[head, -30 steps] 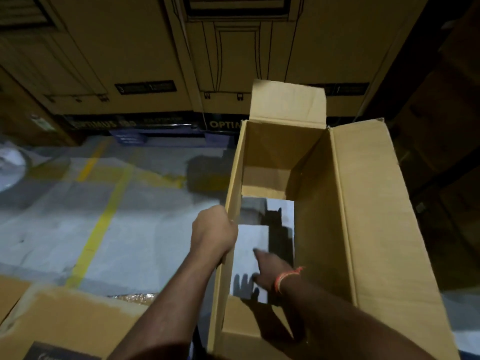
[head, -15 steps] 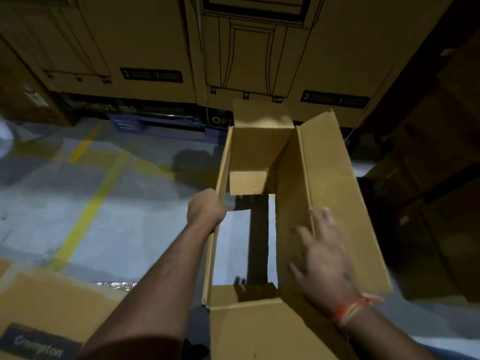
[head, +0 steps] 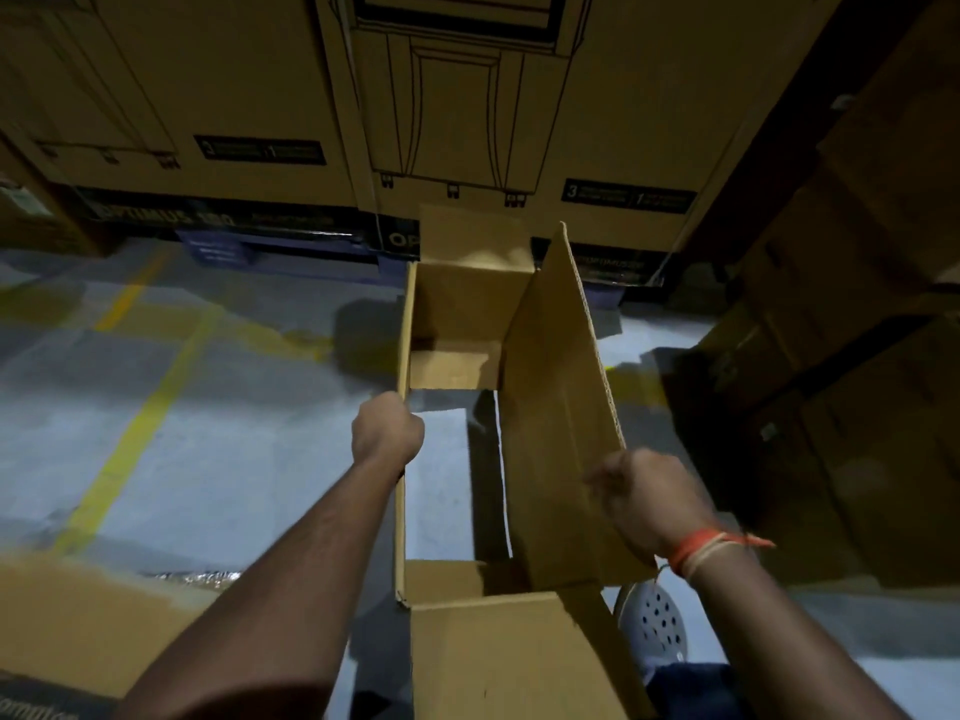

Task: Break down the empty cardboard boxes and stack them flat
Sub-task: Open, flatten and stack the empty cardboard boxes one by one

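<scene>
Left hand and right hand both clenched

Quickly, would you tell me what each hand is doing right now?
Left hand: grips the cardboard box's left wall.
Right hand: blurred, at the right flap; grip cannot be told.

Open cardboard box stands on the floor at centre, floor showing through its open bottom. Left hand on the box's left wall edge; right hand at the near end of the right flap, which stands up along the box's right side. Stacked cartons behind the box. Flattened cardboard at near left. Perforated stool near right, just beside the box.
</scene>
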